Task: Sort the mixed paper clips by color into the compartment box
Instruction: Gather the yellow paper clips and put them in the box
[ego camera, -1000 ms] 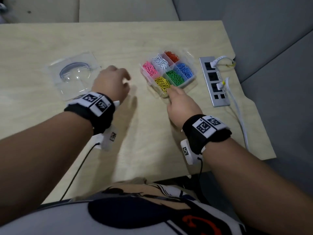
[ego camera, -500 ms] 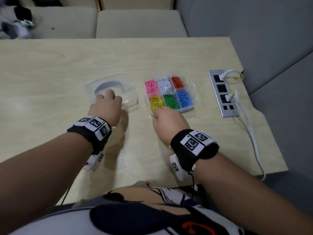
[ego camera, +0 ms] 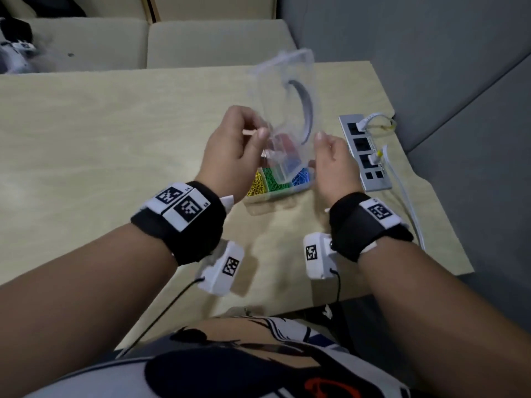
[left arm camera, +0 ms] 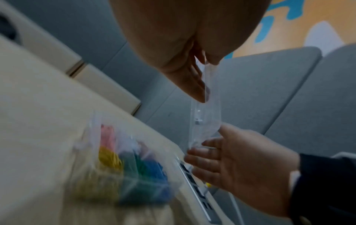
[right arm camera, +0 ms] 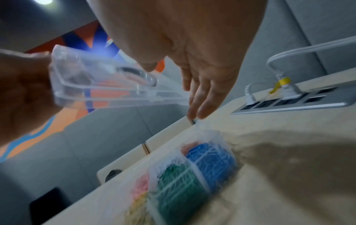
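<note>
The clear compartment box (ego camera: 277, 187) sits on the wooden table with paper clips sorted by color; yellow, green and blue show at its front, and it appears again in the wrist views (left arm camera: 123, 167) (right arm camera: 183, 175). My left hand (ego camera: 247, 145) pinches the clear plastic lid (ego camera: 290, 110) and holds it tilted in the air above the box. My right hand (ego camera: 327, 156) is beside the lid's right edge, fingers (right arm camera: 200, 100) straight and against it. The lid (left arm camera: 206, 115) (right arm camera: 108, 88) hides the box's rear compartments from the head view.
A grey power strip (ego camera: 365, 150) with two white plugs and cables lies just right of the box, near the table's right edge. Grey sofa cushions lie beyond that edge. The bare table (ego camera: 100, 145) stretches to the left.
My left hand has picked the lid up from the table left of the box and swung it above the box. My right hand left the box's front edge and rose to the lid.
</note>
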Motion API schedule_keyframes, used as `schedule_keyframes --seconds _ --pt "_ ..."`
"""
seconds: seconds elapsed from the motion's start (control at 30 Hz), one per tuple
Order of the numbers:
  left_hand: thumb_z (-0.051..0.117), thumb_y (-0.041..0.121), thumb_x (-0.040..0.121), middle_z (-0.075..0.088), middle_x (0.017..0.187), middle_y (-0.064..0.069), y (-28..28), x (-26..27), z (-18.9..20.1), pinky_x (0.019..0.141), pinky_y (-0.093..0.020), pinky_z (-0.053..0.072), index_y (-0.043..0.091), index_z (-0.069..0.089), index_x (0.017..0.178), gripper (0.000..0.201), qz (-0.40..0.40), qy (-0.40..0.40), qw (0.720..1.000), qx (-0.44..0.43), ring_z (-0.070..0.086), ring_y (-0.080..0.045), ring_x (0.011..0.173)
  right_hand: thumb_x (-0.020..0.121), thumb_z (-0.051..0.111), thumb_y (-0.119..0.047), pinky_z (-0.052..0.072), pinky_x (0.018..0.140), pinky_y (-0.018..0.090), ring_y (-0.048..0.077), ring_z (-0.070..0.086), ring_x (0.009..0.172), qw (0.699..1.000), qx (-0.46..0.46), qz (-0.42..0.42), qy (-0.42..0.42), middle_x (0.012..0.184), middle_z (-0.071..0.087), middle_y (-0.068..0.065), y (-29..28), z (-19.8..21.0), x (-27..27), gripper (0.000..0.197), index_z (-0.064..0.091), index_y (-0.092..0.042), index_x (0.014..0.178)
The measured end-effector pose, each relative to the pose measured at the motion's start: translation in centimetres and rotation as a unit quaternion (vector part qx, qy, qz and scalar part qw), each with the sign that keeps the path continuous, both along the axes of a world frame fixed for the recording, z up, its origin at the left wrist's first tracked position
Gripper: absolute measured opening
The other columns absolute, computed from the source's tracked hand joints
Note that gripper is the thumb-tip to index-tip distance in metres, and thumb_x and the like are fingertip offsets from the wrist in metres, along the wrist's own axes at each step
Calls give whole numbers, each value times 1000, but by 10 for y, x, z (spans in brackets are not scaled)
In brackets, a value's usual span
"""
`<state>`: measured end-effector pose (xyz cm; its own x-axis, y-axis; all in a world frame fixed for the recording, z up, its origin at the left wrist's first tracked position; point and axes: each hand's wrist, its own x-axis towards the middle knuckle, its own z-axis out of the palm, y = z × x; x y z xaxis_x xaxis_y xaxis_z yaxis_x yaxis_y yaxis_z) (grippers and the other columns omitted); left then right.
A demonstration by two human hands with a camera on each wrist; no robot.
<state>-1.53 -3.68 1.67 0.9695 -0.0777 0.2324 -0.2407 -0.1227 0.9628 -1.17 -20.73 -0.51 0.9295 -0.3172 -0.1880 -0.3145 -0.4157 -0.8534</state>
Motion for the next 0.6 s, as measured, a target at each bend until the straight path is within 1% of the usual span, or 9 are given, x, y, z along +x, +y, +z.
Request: schedule_keyframes --seconds 0.07,0.13,0.23,0.3,0.37,0.4,0.47,0.53,0.6 --pt "47 13 98 58 98 -4 -4 -3 -5 66 -39 58 23 45 91 12 2 65 996 -64 69 -24 80 95 45 -54 54 92 44 22 65 100 997 71 -25 26 119 61 4 -5 -1 5 53 47 -18 133" --pt "44 5 100 59 99 -6 -1 -1 -11 59 -33 54 20 44 95 15 15 111 990 -87 68 -21 71 91 58 -42 54 92 44 23 66 99 995 75 -54 26 118 59 3 -9 -3 7 56 41 -17 138" --pt "46 1 97 65 83 1 10 4 -18 57 -33 54 17 40 116 25 27 196 977 -84 66 -18 64 83 70 -33 53 94 43 23 65 100 993 79 -80 23 110 56 -2 -14 -10 8 62 41 -18 137" --pt "53 5 92 64 79 2 20 7 -24 65 -38 58 16 36 131 44 46 233 970 -56 66 -17 68 85 71 -27 52 94 43 22 65 99 994 75 -74 24 111 56 0 -13 -12 8 59 43 -17 136" --pt "60 18 89 64 93 -6 30 10 -27 66 -37 58 18 38 136 52 83 232 969 -15 68 -17 81 87 68 -19 50 99 40 18 61 107 996 58 -62 6 115 56 -2 -13 -12 10 53 47 -17 136" --pt "62 25 89 64 97 -8 34 12 -27 64 -34 57 18 42 134 50 92 230 969 13 68 -16 84 89 66 -16 47 102 35 13 58 110 998 44 -55 -5 119 57 -3 -13 -12 11 50 50 -17 136" --pt "63 35 90 68 88 -4 39 17 -28 62 -33 56 15 55 124 39 74 243 964 82 68 -15 75 91 62 -13 44 104 27 3 54 113 999 21 -37 -24 127 59 -6 -13 -11 13 44 54 -17 134" --pt "64 33 90 71 77 -4 42 22 -32 68 -38 59 17 59 107 23 54 257 953 148 69 -19 69 93 60 -17 45 102 25 1 55 112 999 12 -16 -30 129 60 -9 -12 -10 16 40 57 -20 133" --pt "63 26 91 72 78 -8 46 26 -39 74 -43 60 17 57 100 14 58 269 945 175 71 -24 70 95 58 -21 46 93 16 -2 56 106 1000 10 8 -28 130 59 -12 -10 -7 18 38 57 -21 134"
